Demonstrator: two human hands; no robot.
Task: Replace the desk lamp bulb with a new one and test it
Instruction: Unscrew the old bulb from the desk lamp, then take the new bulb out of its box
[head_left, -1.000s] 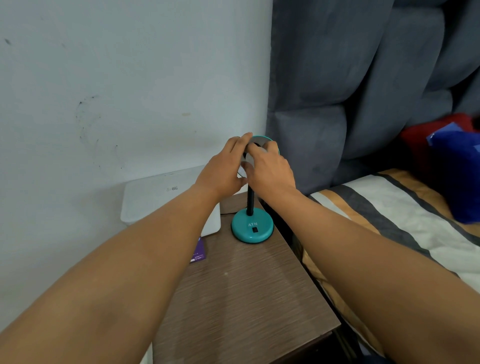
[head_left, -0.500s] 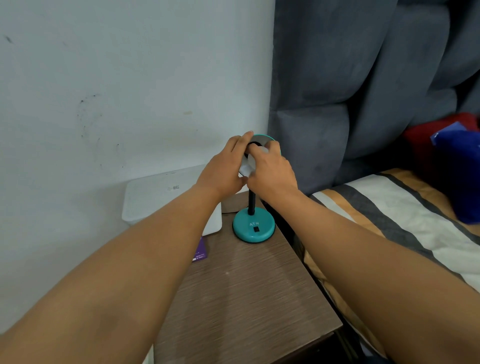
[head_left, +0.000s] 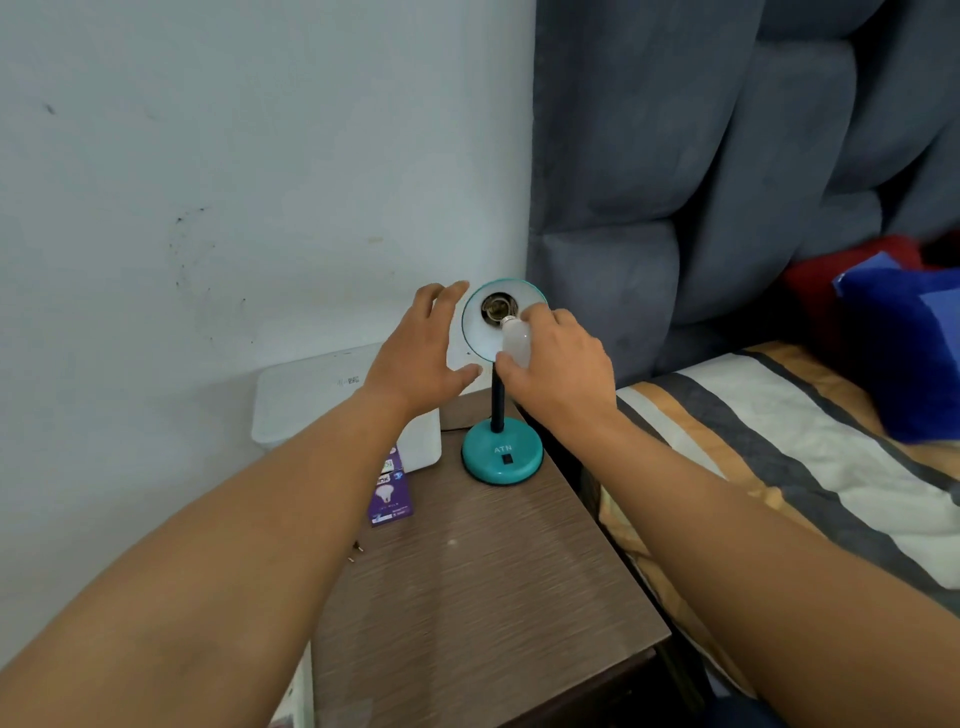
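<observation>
A teal desk lamp stands on the brown bedside table (head_left: 483, 582), its round base (head_left: 502, 453) at the back edge and its shade (head_left: 483, 325) tilted to face me. The socket (head_left: 493, 305) in the shade is bare. My right hand (head_left: 558, 364) grips a white bulb (head_left: 516, 340), whose metal screw end sits just outside the socket. My left hand (head_left: 423, 348) hovers beside the shade's left rim with fingers spread and nothing in it.
A purple bulb box (head_left: 390, 493) lies flat on the table's left side, next to a white box-shaped device (head_left: 332, 400) against the wall. A bed with a striped cover (head_left: 779, 467) adjoins the table on the right, with a grey padded headboard (head_left: 701, 182) behind.
Both hands were closed together over the lamp head. Now the left hand has let go and spread open, and the right hand has drawn the bulb out of the socket.
</observation>
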